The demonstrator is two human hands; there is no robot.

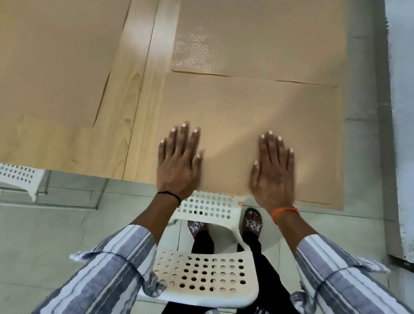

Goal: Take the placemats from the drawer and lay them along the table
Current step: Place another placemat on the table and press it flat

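Both arms reach forward over a white chair (202, 275); the left hand (179, 159) and right hand (274, 169) lie palm-down, fingers straight and spread, each grip open and holding nothing, flat on the near placemat (250, 115) at the table (136, 94) edge; another placemat (261, 30) lies just beyond.

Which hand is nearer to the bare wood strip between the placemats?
Left. The left hand lies flat near the strip; the right hand lies farther right on the same placemat.

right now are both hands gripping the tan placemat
No, both the left hand and right hand lie flat, open on the tan placemat.
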